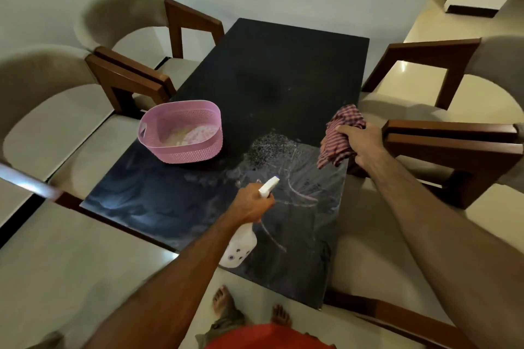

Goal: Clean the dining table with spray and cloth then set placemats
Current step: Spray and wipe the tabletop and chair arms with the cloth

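Droplets sit mid-table [283, 71], so with my left hand [251, 204] curled round the spray bottle [241, 244] I'd mist sparingly, then sweep the checked cloth [338, 136], bunched in my right hand's [361, 143] fingers at the table's right edge, through them.

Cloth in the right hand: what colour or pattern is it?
The cloth is checked in red-pink and dark stripes, seen in the head view.

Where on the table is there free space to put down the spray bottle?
The far half of the dark table, beyond the pink basket and the wet spray patch, is bare. The near left corner, in front of the basket, is bare too. The right edge is crowded: the right hand holds the checked cloth there.
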